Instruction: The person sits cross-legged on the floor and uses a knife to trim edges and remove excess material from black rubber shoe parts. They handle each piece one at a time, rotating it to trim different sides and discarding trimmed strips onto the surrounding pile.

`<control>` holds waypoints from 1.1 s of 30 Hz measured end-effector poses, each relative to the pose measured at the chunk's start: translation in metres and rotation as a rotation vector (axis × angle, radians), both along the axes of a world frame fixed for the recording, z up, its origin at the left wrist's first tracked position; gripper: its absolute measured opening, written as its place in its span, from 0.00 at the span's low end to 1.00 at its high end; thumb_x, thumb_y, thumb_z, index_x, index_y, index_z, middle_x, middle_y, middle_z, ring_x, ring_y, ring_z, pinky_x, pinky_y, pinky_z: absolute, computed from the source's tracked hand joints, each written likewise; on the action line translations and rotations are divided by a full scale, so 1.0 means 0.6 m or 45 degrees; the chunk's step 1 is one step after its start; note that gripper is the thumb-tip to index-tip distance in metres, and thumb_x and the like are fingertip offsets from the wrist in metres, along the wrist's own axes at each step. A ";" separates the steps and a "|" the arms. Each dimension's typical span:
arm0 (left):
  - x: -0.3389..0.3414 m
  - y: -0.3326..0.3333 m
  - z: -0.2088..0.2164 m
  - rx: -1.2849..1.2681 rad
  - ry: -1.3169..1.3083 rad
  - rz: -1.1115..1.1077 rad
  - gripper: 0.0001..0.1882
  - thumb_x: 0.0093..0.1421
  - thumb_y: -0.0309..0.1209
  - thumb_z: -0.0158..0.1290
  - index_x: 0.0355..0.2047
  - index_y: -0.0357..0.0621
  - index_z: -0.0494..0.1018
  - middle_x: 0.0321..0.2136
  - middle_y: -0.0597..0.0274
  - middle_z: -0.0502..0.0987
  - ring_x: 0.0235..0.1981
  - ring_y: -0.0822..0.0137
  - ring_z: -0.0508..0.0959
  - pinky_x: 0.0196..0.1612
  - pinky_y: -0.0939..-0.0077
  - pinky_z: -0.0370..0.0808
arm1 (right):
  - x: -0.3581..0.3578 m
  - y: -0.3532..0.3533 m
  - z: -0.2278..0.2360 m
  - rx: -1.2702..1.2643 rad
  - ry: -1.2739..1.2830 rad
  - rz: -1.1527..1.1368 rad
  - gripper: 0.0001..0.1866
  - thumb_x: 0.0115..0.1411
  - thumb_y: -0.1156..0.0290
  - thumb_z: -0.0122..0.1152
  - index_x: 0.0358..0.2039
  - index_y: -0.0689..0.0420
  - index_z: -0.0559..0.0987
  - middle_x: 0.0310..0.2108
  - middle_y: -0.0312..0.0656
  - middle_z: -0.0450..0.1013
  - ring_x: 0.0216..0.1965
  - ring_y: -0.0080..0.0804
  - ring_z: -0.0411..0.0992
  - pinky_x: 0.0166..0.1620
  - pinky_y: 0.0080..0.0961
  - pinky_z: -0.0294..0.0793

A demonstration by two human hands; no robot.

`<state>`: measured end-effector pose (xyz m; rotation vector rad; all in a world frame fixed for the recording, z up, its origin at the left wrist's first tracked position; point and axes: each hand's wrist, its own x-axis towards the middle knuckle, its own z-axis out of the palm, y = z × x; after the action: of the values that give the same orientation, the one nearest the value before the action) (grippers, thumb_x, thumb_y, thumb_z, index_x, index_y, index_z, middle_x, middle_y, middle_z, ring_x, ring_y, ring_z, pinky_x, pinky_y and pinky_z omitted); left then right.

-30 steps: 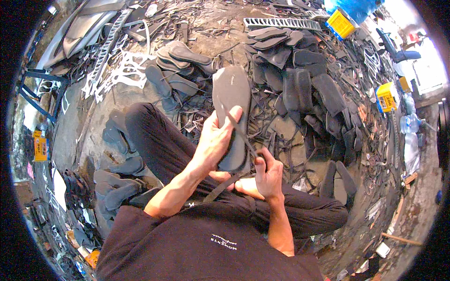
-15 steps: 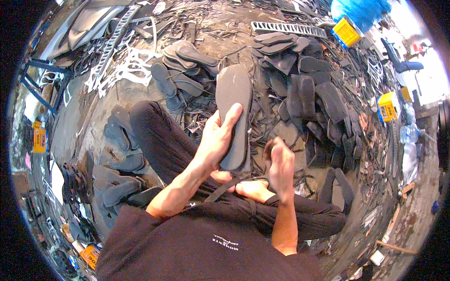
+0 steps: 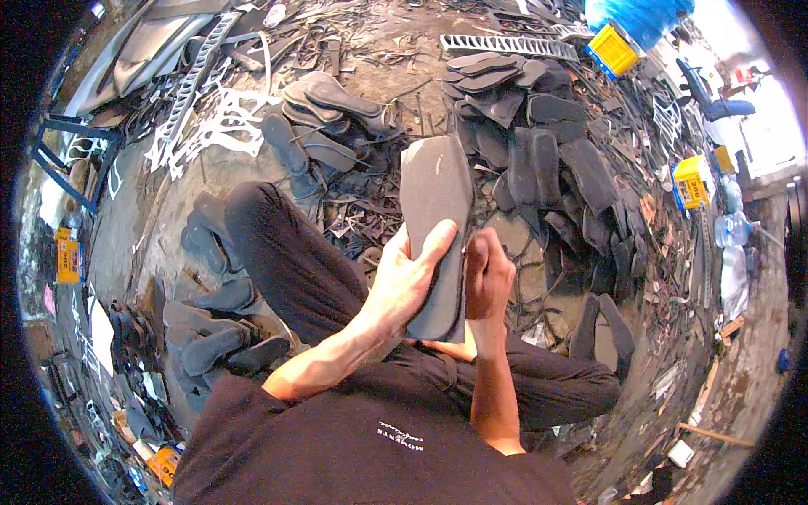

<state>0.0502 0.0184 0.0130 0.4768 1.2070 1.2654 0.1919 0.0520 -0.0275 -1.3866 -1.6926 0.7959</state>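
In front of my body, my left hand (image 3: 412,268) grips a stack of grey foam shoe soles (image 3: 435,181), the thumb lying on the top face. A second layer's edge shows along the right side. My right hand (image 3: 491,273) is close to the right edge of the soles, its fingers curled. What it holds, if anything, is hidden; whether it touches the edge I cannot tell.
Dark soles are heaped at right (image 3: 581,168), at far left of centre (image 3: 328,97) and beside my left knee (image 3: 219,328). White cut-out sheet scraps (image 3: 227,118) and dark strips litter the floor. A yellow box (image 3: 612,50) stands by a blue bag (image 3: 644,15).
The soles and my left hand have shifted slightly right and nearer to me. My right hand has moved up and left, from apart to beside the soles' right edge.
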 end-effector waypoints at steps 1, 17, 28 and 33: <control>0.002 -0.010 0.008 -0.046 0.006 -0.081 0.24 0.75 0.48 0.57 0.59 0.42 0.76 0.42 0.66 0.83 0.38 0.75 0.80 0.43 0.75 0.78 | -0.003 0.023 -0.006 0.046 0.018 -0.041 0.31 0.77 0.39 0.48 0.37 0.57 0.76 0.22 0.47 0.74 0.23 0.45 0.74 0.30 0.42 0.72; -0.065 0.029 -0.067 -0.013 -0.010 0.181 0.18 0.71 0.47 0.62 0.44 0.43 0.83 0.35 0.68 0.85 0.30 0.78 0.80 0.35 0.78 0.78 | -0.003 -0.099 0.035 -0.701 0.412 0.228 0.25 0.75 0.49 0.59 0.51 0.63 0.76 0.25 0.37 0.76 0.22 0.23 0.75 0.20 0.25 0.69; -0.067 0.015 -0.025 -0.001 0.215 -0.156 0.23 0.68 0.51 0.65 0.46 0.41 0.84 0.32 0.69 0.84 0.30 0.79 0.79 0.34 0.77 0.77 | 0.022 -0.122 0.017 -0.476 0.086 0.086 0.18 0.78 0.56 0.47 0.38 0.57 0.73 0.19 0.35 0.68 0.29 0.23 0.74 0.30 0.27 0.68; -0.108 0.020 -0.020 0.055 0.286 -0.704 0.22 0.62 0.46 0.72 0.44 0.39 0.86 0.31 0.67 0.86 0.30 0.78 0.80 0.35 0.75 0.80 | 0.033 -0.020 0.020 -0.513 0.399 0.181 0.31 0.80 0.40 0.40 0.35 0.56 0.73 0.17 0.27 0.60 0.18 0.14 0.56 0.22 0.21 0.54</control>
<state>-0.0144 0.0304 0.0012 0.9321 1.1265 0.7762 0.2114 0.0400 -0.0156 -1.3214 -1.4450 1.4173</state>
